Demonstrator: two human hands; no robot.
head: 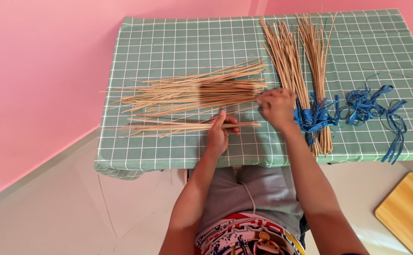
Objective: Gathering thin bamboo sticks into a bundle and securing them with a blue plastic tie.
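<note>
Here you were sorting sticks on the tabletop [168,47]: left hand [219,133] fingers pinched the small bundle [183,126], right hand [277,107] fingers curled on the loose pile [192,92], likely needing another stick drawn across.

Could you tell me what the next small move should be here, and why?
Probably the right hand should draw a few sticks from the large loose pile, whose near ends it touches, down to the small bundle that the left hand grips, since that bundle is much thinner than the pile.
</note>
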